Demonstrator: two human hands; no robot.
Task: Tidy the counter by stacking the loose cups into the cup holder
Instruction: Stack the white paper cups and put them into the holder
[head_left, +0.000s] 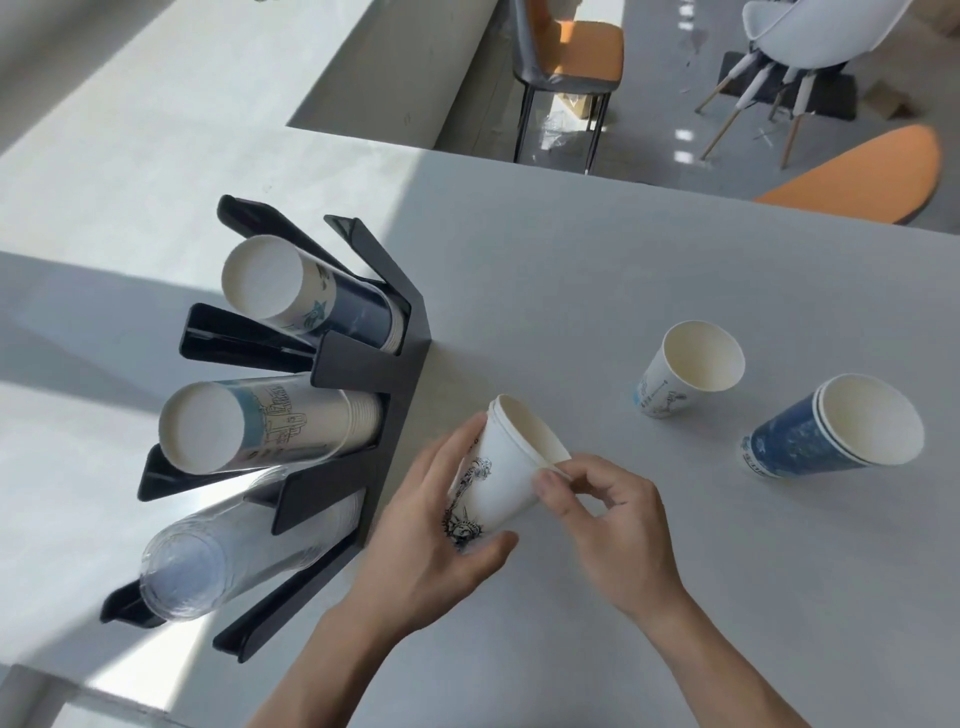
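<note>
Left hand: the left hand (436, 525) cradles the white cup (501, 467) from its left side, fingers along the wall and thumb under the base end, so the cup is held tilted with its mouth up and away.
Right hand: the right hand (602, 519) pinches the cup's rim at the near right edge between thumb and forefinger; judging by the doubled rim line, this may be to part nested cups or square them up, but I cannot tell which.
White cup: held by both hands just above the counter (571, 291), just right of the cup holder (400, 374), probably to turn it base-first for a slot.
Cup holder: black, at the counter's left edge, its tubes fanning out leftward; the far slot holds a blue and white stack (311, 301), the middle a sketched white stack (260, 421), the near one clear plastic cups (234, 551).
Loose cups: a white cup with a drawing (685, 374) stands upright to the right, and further right a blue nested pair (836, 431), well apart from the holder.
Progress: several cups not yet stowed.
</note>
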